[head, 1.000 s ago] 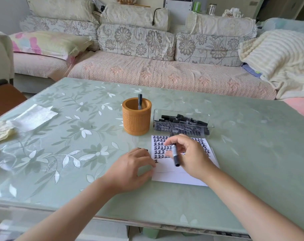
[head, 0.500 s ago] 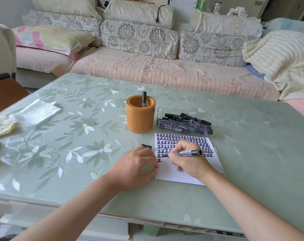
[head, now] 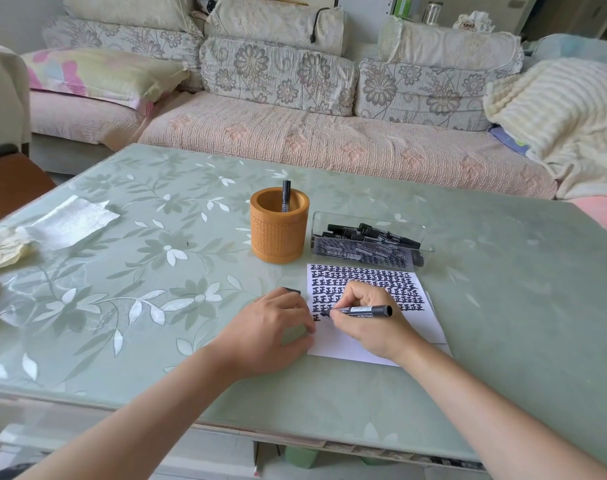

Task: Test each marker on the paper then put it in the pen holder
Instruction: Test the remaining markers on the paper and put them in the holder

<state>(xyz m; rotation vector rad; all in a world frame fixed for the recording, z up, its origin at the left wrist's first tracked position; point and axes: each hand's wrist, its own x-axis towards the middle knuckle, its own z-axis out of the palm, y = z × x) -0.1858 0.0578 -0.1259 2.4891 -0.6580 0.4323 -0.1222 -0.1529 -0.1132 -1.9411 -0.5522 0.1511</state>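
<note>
A: Marker [head: 361,310], black and slim with white print along its barrel, lay nearly level in the right hand [head: 368,323], which was closed around it in a writing grip. A second earlier it had pointed tip-down, clear of the sheet; now its tip sat on the paper [head: 430,320] at the left end of the lowest row of marks.

B: What did that mean for the task?

A: Judging by the pose, the test stroke was under way. This marker had yet to reach the pen holder [head: 279,230].

B: How did the paper look?

A: White, with dense rows of repeated black characters filling its upper part and the bottom strip blank.

B: And the other hand?

A: The left hand [head: 271,327] rested loosely curled at the sheet's left edge, fingertips on or just beside it. A small dark piece [head: 292,290] poked out past its knuckles, possibly the cap. Whether the hand gripped it could not be told.

B: What lay beyond?

A: The holder, an orange cylinder, stood behind the paper with one marker upright inside [head: 286,196]. Just right of it, a clear tray [head: 369,218] held more black markers [head: 371,233]. All sat on a green floral table [head: 156,271].
</note>
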